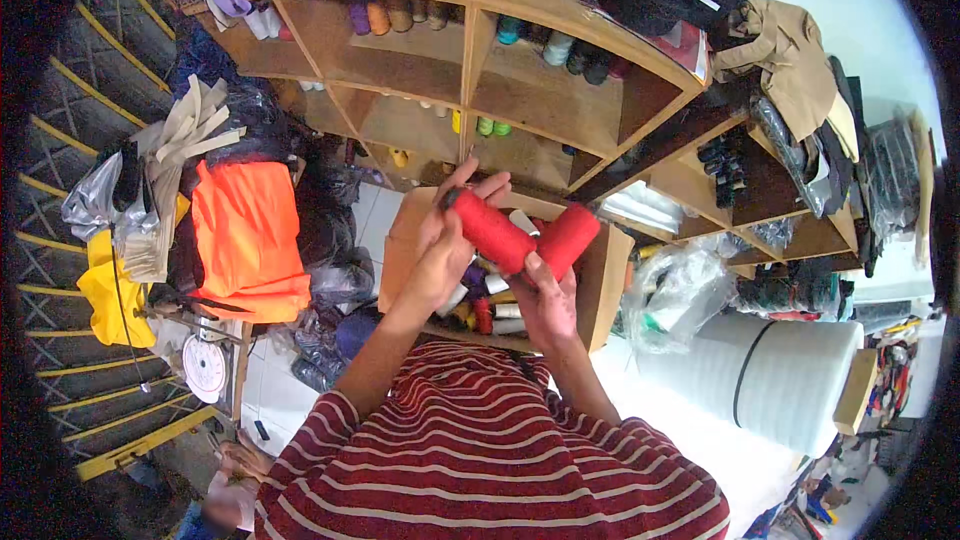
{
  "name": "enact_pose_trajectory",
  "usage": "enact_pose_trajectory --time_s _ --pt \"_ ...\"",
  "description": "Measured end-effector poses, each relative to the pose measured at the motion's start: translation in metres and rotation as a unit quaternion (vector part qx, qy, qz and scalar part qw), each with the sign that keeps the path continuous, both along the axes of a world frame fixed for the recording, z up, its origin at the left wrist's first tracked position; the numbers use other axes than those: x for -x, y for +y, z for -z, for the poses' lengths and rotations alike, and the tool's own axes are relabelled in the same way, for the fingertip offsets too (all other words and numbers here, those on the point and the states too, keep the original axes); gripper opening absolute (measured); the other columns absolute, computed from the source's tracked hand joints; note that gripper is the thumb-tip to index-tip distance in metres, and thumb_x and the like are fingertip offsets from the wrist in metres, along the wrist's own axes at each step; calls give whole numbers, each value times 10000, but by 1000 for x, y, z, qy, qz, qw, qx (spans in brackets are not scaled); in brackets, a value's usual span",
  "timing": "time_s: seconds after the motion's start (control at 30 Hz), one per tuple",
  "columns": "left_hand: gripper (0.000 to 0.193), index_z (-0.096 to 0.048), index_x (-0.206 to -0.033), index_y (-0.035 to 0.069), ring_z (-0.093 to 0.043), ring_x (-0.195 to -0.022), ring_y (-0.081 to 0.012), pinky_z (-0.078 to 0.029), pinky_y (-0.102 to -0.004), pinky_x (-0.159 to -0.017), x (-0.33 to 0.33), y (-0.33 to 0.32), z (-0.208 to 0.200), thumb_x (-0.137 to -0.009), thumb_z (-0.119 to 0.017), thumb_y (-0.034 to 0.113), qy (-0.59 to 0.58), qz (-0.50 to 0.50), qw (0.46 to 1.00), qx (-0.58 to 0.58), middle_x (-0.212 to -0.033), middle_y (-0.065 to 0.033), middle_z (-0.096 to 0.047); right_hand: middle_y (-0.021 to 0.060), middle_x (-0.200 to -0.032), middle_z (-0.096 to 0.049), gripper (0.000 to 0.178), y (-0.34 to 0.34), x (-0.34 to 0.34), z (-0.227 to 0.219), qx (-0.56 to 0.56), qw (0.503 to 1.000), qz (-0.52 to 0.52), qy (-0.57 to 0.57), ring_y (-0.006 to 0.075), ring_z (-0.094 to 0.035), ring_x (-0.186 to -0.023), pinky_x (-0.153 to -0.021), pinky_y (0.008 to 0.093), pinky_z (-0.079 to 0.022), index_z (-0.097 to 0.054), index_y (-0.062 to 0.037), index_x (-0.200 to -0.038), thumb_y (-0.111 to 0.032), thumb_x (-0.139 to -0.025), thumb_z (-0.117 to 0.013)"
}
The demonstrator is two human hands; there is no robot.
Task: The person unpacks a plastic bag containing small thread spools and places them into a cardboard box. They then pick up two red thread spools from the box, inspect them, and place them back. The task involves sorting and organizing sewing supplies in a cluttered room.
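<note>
Two red thread spools are held up in front of me, over a cardboard box [607,285]. My left hand [437,258] grips the upper end of the left spool [492,230], its thumb along the near side and its other fingers stretched out beyond. The right spool [572,240] leans the other way, and my right hand [550,308] is closed on its lower end. Both spools meet at their lower ends, near my right thumb. Below them, partly hidden by my hands, several spools of thread [484,316] in red, white and dark colours lie in the box.
Beyond the box stands a wooden shelf unit [466,60] with thread spools in its compartments. Orange fabric [248,240] is piled at left, near a yellow-barred railing [75,290]. To the right are clear plastic bags [680,290] and a strapped white foam roll [790,380].
</note>
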State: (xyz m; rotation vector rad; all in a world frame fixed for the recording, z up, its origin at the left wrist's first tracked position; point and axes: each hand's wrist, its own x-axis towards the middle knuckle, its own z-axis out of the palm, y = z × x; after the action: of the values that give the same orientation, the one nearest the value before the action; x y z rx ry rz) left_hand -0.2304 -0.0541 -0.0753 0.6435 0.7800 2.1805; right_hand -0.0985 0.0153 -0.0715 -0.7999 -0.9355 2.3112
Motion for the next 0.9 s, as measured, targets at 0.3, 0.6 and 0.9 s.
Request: enact_pose_trajectory --time_s 0.3,0.6,0.9 --pt "352 -424 -1202 60 -573 -932 -215 -486 -363 -868 -15 10 -7 -946 -569 254 -168 -74 982 55 -946 -74 -548 138 -1322 -431 782 -4 6 19 -135 990 41 23 267 -445 -1248 -1031 438 -399 -242 -58 -1413 -46 -787 -711" --pt "428 -369 -1222 39 -583 -767 -126 -521 -274 -682 -17 16 -39 -888 -632 91 -12 -162 936 312 -860 -46 -562 125 -1135 -531 662 -4 0 29 -570 800 114 -150 258 -529 -1080 -904 376 -450 -457 -30 -1176 -145 -657 -853" --pt "697 -293 -1289 51 -572 -718 -131 -500 -253 -633 -16 20 -59 -780 -754 171 29 -190 878 439 -895 -61 -549 211 -1046 -604 339 5 -8 50 -676 735 15 -42 388 -583 -948 -816 456 -468 -551 -53 -940 -134 -674 -745"
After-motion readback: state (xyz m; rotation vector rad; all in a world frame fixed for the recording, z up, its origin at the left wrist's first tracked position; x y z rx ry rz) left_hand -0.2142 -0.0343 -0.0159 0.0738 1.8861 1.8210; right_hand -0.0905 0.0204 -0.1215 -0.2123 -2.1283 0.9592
